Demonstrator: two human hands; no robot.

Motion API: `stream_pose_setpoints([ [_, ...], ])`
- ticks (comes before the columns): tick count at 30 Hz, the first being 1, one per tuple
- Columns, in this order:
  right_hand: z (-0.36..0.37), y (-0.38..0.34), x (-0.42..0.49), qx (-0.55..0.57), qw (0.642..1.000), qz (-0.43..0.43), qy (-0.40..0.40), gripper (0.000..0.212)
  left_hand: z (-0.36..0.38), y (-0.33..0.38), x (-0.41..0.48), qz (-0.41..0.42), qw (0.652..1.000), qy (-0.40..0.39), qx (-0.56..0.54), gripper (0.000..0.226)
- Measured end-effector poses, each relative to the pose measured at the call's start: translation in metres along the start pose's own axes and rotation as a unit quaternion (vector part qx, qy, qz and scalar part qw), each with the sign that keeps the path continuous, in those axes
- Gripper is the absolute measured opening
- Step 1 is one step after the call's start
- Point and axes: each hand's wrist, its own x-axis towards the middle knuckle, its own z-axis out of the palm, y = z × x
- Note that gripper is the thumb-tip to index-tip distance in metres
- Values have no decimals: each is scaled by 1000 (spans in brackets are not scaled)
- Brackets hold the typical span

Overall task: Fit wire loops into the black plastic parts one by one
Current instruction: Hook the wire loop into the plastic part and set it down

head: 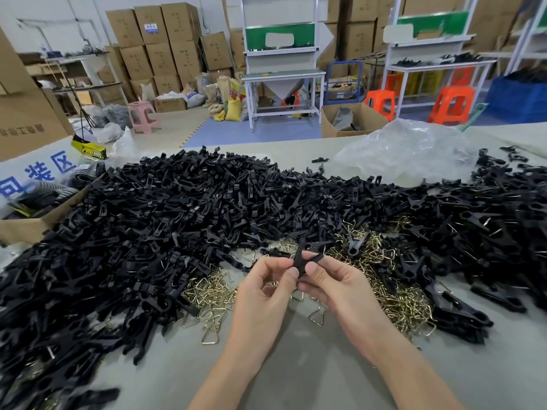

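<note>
Hands: both are working close together above the table (296, 368), meeting over one piece.
Left hand (263, 288): the thumb and forefinger are pinching the lower end of a black plastic part (301, 258), while the other fingers are curling loosely beneath.
Right hand (334, 281): the thumb and fingertips are clamping the same part from the other side.
Part in hand: it is being held up just above the nearer wire, its prongs pointing away from the person. I cannot tell whether a loop is seated in it yet.
Wire loops (208, 291): brass-coloured ones are lying in loose drifts under and to both sides of the hands, within easy reach.
Unfitted stock: a huge heap of black parts (177, 208) is sprawling across the left and middle of the table, showing almost no metal.
Likely finished: the right-hand heap (488, 223) is glinting with bits of wire, so I am judging those as already fitted.
Progress: some work is looking done, but the far larger share is waiting, and plenty of loops too.
Surroundings: a crumpled clear bag (408, 149) is sitting behind the heaps, and a cardboard box (38, 223) is resting at the left edge.
</note>
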Motion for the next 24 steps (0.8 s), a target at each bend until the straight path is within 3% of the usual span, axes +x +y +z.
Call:
stream_pose_setpoints([
  [7,0,-1,-2,-25,1000,-16,-1,23,0,-3,-1,53,991,0,125,23],
  [11,0,0,-2,-44,999,-22,-11,27,-1,-4,-1,55,992,10,114,24],
  [16,1,1,-5,-108,993,-44,-30,23,-3,-4,-1,40,994,-30,97,33],
  [18,1,1,-5,-115,992,-57,-7,23,-8,-6,1,54,987,-25,149,37],
  [21,0,3,-1,-94,993,-66,42,28,-22,-10,8,109,938,-12,329,23],
  [24,-1,2,1,-82,992,-68,65,16,-36,-17,10,105,872,-48,476,45],
])
